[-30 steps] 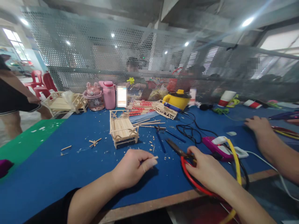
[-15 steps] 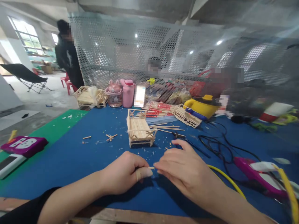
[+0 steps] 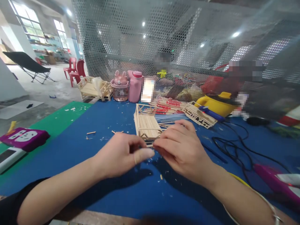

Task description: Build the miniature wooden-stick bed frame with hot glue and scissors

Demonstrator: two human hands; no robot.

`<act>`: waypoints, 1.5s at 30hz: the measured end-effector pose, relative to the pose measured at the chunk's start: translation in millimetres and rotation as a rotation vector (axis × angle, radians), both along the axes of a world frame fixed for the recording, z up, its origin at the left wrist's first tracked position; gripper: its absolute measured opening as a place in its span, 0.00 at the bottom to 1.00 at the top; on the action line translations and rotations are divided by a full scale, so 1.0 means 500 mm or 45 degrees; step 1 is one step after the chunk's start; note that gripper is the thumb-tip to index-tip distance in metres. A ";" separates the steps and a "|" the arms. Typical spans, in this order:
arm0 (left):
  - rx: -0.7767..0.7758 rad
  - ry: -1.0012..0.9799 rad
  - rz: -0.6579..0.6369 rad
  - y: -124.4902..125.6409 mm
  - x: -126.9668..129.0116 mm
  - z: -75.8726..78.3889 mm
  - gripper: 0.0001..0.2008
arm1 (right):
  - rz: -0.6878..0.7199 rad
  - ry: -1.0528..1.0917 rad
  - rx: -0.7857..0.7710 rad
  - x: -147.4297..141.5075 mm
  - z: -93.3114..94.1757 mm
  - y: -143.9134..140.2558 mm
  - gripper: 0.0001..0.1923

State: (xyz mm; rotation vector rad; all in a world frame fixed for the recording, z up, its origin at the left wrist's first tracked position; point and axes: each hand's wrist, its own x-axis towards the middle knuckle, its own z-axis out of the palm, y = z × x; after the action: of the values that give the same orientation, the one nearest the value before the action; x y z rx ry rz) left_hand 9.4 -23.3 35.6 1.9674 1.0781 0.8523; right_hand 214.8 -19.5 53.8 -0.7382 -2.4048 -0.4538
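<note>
My left hand pinches a short thin wooden stick between thumb and fingers. At its other end the fingertips of my right hand are closed on the same stick. Both hands hover over the blue mat, just in front of a miniature bed built from similar sticks. Its front edge is partly covered by my fingers. A tiny cut piece of stick lies on the mat below my hands. Further left is another short stick piece.
Behind the bed lie bundled sticks and a stick-built panel against a blue glue gun. Black cables cross the right side. A pink bottle and another stick model stand at the back left.
Both hands have moved away from the table's front edge toward the bed, still holding the stick. A tiny piece now shows on the mat. The person at the back left is out of view.
</note>
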 end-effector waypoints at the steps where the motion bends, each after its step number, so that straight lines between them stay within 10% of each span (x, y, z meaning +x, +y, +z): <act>1: 0.025 -0.134 0.178 0.007 -0.004 -0.003 0.13 | -0.030 0.016 0.040 0.000 -0.006 0.011 0.07; 4: 0.021 -0.636 0.637 0.040 -0.007 -0.015 0.11 | -0.130 0.041 0.175 -0.002 -0.025 0.036 0.08; 9: -0.431 -1.017 0.747 0.086 0.033 -0.037 0.08 | -0.219 -0.038 0.262 -0.010 -0.040 0.050 0.09; 21: -0.372 -1.041 0.320 0.059 0.052 -0.071 0.15 | -0.289 -0.103 0.295 -0.031 -0.043 0.049 0.13; 45: -0.119 -0.840 0.351 0.063 0.053 -0.089 0.15 | -0.309 -0.084 0.210 -0.034 -0.057 0.050 0.13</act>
State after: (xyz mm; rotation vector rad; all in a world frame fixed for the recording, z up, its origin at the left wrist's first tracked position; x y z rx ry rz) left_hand 35.9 8.2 -9.1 1.3137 0.9655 1.4399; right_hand 197.9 5.3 25.1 -0.9572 -2.3124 -0.7751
